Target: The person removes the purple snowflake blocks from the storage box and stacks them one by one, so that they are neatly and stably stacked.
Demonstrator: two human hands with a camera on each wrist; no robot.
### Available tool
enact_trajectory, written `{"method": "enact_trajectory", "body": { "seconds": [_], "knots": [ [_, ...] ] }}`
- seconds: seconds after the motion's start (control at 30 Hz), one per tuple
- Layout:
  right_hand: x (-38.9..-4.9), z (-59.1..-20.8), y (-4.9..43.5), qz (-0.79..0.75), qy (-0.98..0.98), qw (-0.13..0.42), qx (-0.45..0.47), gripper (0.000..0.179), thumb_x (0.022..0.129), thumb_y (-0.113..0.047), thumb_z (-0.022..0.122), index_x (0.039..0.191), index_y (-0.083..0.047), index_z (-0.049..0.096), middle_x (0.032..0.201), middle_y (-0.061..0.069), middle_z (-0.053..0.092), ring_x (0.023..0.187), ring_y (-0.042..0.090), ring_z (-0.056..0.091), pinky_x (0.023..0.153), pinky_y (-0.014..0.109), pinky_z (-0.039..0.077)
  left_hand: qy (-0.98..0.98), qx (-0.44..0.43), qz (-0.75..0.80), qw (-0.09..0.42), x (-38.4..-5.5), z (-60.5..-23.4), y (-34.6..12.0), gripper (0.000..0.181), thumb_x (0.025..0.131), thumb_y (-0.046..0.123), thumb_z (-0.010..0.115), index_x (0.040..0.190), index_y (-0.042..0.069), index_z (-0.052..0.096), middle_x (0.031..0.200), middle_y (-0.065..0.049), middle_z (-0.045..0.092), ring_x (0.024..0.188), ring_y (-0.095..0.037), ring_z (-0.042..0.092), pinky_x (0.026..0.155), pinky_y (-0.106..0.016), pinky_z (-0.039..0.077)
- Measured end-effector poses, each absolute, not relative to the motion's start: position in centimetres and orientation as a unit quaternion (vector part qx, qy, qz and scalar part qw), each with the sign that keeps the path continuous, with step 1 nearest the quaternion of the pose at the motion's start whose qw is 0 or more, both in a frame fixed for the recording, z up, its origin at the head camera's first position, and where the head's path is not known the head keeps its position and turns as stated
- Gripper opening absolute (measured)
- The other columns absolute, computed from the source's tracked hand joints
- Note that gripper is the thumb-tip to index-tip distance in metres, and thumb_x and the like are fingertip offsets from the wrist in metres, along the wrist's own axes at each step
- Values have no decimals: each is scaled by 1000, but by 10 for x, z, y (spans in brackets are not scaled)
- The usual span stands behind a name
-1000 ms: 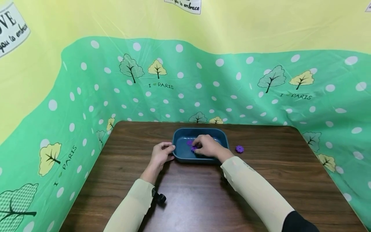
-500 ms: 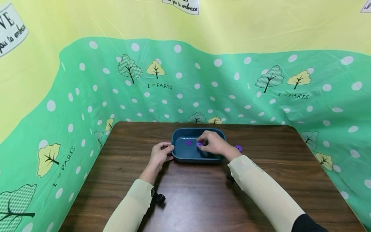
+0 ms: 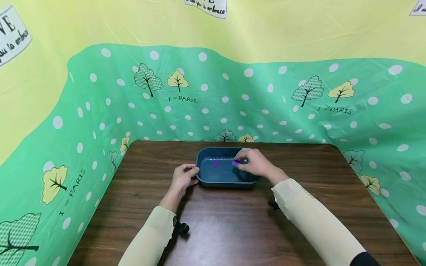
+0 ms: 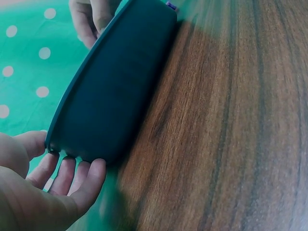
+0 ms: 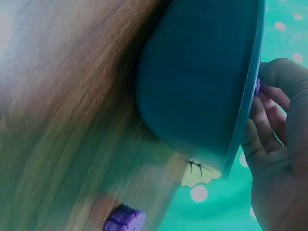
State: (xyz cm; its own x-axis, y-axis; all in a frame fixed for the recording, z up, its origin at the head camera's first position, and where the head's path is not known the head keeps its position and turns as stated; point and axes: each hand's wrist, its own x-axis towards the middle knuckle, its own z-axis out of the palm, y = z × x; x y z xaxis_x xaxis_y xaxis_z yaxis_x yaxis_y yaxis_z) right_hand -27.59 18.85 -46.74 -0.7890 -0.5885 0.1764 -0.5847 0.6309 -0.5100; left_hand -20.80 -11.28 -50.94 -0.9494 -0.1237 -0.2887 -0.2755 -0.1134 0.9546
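A dark blue rectangular tray (image 3: 213, 181) stands near the table's far edge. My left hand (image 3: 183, 176) grips its left end, the thumb at the rim and fingers against the outer wall, as the left wrist view also shows. Over the tray's right part, my right hand (image 3: 254, 162) pinches a small purple flower-shaped piece (image 3: 235, 163) between thumb and fingers. A similar purple flower-shaped piece (image 3: 216, 164) lies on the tray floor, left of centre. Another purple piece (image 5: 125, 219) sits on the table outside the tray in the right wrist view; in the head view the right hand and wrist hide it.
The dark wooden table (image 3: 213, 221) extends on all sides of the tray. A green and yellow printed cloth (image 3: 206, 92) hangs behind the table and along its sides. A small black device (image 3: 182, 228) is strapped at the left wrist.
My right hand has moved right and slightly up across the tray, carrying the pinched purple piece away from the one on the tray floor. The left hand keeps its place at the tray.
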Motion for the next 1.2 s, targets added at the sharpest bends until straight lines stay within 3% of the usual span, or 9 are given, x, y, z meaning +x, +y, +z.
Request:
{"method": "enact_trajectory", "body": {
  "seconds": [0.47,0.83,1.2],
  "knots": [
    [-269,-462,224,-317,906,-13,-281,26,87,-12,82,112,-9,78,108,3,73,94,21,66,78,40,58,663,-148,732,52,-208,-512,-113,31,96,9,72,123,-4,66,99,-7,64,83,-12,66,78,-39,64],
    [-264,-465,253,-321,909,-36,-264,25,87,-11,83,110,-8,79,106,5,73,93,23,67,80,50,60,660,-150,735,54,-208,-512,-114,33,96,9,71,126,-5,64,100,-7,64,83,-12,65,75,-36,64],
    [-259,-478,286,-303,922,-74,-231,20,86,-9,80,106,-7,79,104,8,74,93,25,69,75,43,59,660,-150,734,55,-209,-512,-113,32,96,10,72,124,-4,66,101,-7,64,85,-12,66,79,-40,65]
  ]
}}
